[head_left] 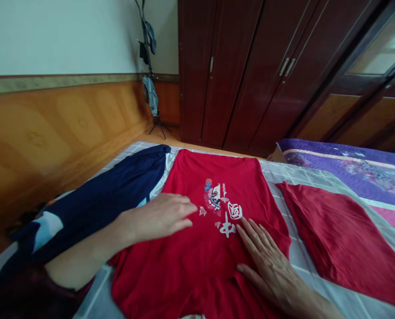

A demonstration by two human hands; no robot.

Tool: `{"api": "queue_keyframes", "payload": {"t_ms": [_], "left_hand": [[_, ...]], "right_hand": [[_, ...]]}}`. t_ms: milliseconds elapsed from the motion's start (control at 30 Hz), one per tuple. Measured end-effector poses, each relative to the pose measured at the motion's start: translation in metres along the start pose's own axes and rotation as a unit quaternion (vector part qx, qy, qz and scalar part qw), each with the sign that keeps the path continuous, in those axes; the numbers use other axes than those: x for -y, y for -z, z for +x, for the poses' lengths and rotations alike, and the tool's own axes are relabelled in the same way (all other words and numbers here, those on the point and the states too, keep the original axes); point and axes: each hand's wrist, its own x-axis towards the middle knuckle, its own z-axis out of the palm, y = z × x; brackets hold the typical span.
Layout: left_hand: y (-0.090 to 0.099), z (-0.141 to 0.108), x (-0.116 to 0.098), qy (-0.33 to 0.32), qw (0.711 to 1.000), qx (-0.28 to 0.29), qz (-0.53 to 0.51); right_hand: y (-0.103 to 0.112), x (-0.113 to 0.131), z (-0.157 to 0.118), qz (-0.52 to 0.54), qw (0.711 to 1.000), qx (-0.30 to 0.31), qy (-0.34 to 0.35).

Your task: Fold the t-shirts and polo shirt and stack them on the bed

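A red T-shirt (pixel 197 257) with a white and coloured print lies spread out on the bed, its collar partly visible at the bottom edge. My left hand (pixel 164 215) is over the shirt's left half, fingers stretched and together; whether it touches the cloth I cannot tell. Flat on the shirt beside the white characters rests my right hand (pixel 267 259), fingers extended. Neither hand grips anything. To the left lies a navy garment (pixel 111 186) with white and light blue parts. Folded red cloth (pixel 343 235) sits on the right.
Under the clothes is a pale checked bedsheet (pixel 303 239). A purple flowered bedcover (pixel 357 164) lies at the far right. Beyond the bed stand a dark red wardrobe (pixel 237 71) and a coat rack (pixel 147 48) with items hung on it. A wood-panelled wall (pixel 67 128) runs along the left.
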Motion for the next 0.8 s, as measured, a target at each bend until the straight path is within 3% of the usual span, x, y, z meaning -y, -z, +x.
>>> {"api": "queue_keyframes", "payload": {"t_ms": [100, 233, 333, 467, 600, 667, 700, 800], "left_hand": [[-0.004, -0.048, 0.044, 0.153, 0.988, 0.004, -0.004], [-0.033, -0.093, 0.064, 0.264, 0.963, 0.003, -0.057], [-0.048, -0.106, 0.060, 0.283, 0.955, -0.027, -0.087], [-0.051, -0.106, 0.053, 0.316, 0.925, -0.090, -0.191], [-0.051, -0.106, 0.045, 0.369, 0.816, -0.182, -0.407], [-0.054, -0.107, 0.038, 0.385, 0.779, -0.205, -0.451], [-0.057, -0.108, 0.035, 0.388, 0.778, -0.201, -0.452], [-0.064, -0.114, 0.027, 0.400, 0.810, -0.177, -0.391]], "right_hand": [[0.020, 0.015, 0.012, 0.041, 0.998, -0.016, 0.033], [0.052, 0.043, 0.031, 0.131, 0.984, 0.018, 0.119], [0.050, 0.060, 0.039, 0.150, 0.971, 0.033, 0.184], [0.030, 0.069, 0.046, 0.144, 0.960, 0.017, 0.240], [0.034, 0.084, 0.063, 0.190, 0.944, 0.022, 0.270], [0.036, 0.099, 0.075, 0.208, 0.931, 0.050, 0.297], [0.033, 0.107, 0.079, 0.219, 0.923, 0.063, 0.309], [0.017, 0.129, 0.087, 0.257, 0.909, 0.098, 0.313]]}}
